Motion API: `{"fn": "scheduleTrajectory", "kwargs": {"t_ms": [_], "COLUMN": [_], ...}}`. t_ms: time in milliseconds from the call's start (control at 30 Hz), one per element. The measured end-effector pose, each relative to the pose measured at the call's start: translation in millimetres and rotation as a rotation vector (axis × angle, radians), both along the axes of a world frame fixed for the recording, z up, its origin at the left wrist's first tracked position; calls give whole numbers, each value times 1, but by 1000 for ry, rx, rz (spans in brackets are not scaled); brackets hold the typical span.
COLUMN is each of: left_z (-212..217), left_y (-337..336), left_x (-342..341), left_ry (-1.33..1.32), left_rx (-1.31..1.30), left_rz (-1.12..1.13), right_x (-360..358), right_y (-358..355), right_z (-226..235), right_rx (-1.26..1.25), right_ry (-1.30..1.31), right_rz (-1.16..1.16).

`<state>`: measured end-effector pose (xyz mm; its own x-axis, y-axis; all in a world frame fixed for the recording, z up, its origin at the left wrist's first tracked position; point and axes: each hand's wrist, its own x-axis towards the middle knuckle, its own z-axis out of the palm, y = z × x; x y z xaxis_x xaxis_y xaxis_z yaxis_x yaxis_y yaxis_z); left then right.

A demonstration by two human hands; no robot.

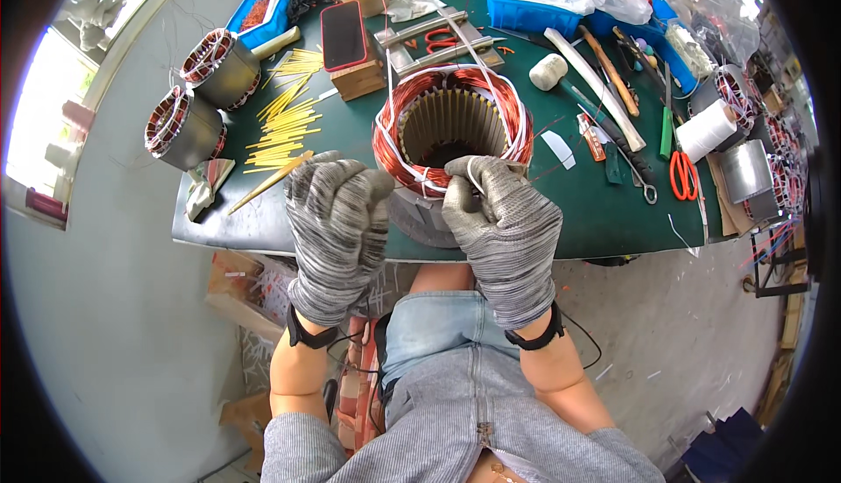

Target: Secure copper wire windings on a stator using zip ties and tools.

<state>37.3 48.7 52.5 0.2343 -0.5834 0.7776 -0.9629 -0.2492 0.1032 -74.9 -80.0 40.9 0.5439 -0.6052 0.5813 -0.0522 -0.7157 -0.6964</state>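
Observation:
A motor stator (451,137) stands upright on the green table, its copper winding (392,146) ringed around the top and bound with white cord. Both hands wear grey striped gloves. At the stator's near rim, my right hand (508,238) is closed, pinching white lacing cord (476,174). My left hand (337,229) is closed just left of the winding, fingers curled in; whatever they hold is hidden. Beside it a pointed wooden stick (270,183) slants over the table; I cannot tell whether the hand touches it. Yellow slot strips (285,128) lie beyond.
Two wound stators (197,128) stand at the left edge. A phone (344,36) leans on a wooden block (359,80). To the right lie a white-headed mallet (549,71), red-handled scissors (683,176), a white thread spool (706,131) and several tools. Blue bins (530,15) line the back.

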Motion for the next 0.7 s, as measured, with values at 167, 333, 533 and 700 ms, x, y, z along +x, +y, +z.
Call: {"fn": "scheduleTrajectory", "kwargs": {"t_ms": [167,333,533,700], "left_z": [-13,-31,-18,-2], "left_y": [0,-4,-9,-34], "left_x": [9,15,0,-30], "left_ry": [234,321,240,-139], "left_rx": [-38,-55,-74,37], "left_rz": [-70,-116,-11,107], "right_x": [1,-31,-37,-40], "right_y": [-4,5,0,1], "right_z": [-3,-32,-53,-55], "right_rx": [-96,196,440,493], "right_ry": [-31,-101,-157,-195], "right_rz": [3,179,299,329]}}
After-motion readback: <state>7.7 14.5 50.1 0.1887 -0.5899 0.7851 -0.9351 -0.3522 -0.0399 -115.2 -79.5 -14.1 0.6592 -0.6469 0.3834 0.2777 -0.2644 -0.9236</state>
